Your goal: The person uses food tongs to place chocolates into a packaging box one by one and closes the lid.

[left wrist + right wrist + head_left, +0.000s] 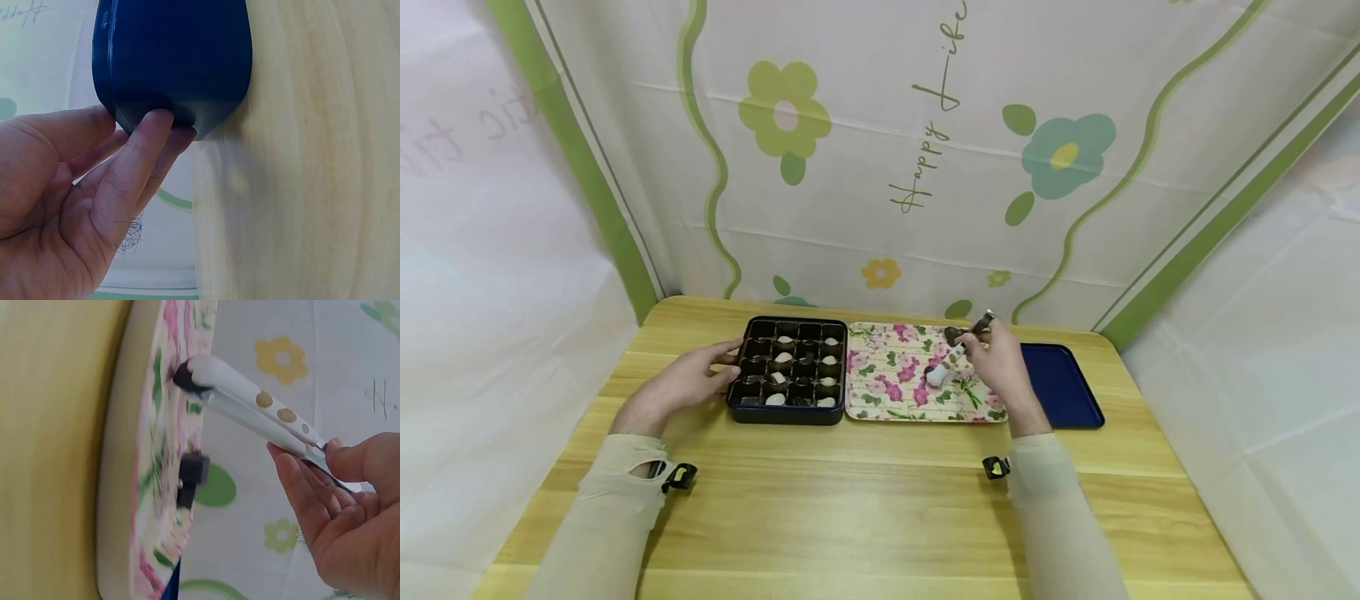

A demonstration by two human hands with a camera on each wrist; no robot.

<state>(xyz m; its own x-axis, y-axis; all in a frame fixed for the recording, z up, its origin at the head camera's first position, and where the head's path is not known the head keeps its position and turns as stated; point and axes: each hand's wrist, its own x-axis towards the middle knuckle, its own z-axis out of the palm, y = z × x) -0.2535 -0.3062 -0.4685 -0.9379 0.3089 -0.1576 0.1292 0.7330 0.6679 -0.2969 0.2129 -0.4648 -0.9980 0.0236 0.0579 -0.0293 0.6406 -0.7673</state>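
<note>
My right hand point(1000, 362) grips white tongs point(950, 360) with brown spots, fingers and thumb on either side of the handles. The tongs' tips touch a dark chocolate point(186, 380) at the surface of the floral tray point(880, 408); how firmly they hold it I cannot tell. Other dark pieces point(194, 467) sit farther along that tray. To the left stands a dark blue box point(786, 415) with a divided insert holding white and dark chocolates. My left hand point(700, 375) rests its fingertips against the box's left wall, the thumb near the rim in the left wrist view.
A dark blue lid or shallow tray point(1063, 387) lies right of the floral tray, partly behind my right forearm. Box and floral tray stand side by side on the wooden table point(842, 508). A printed curtain point(865, 167) rises behind the table's back edge.
</note>
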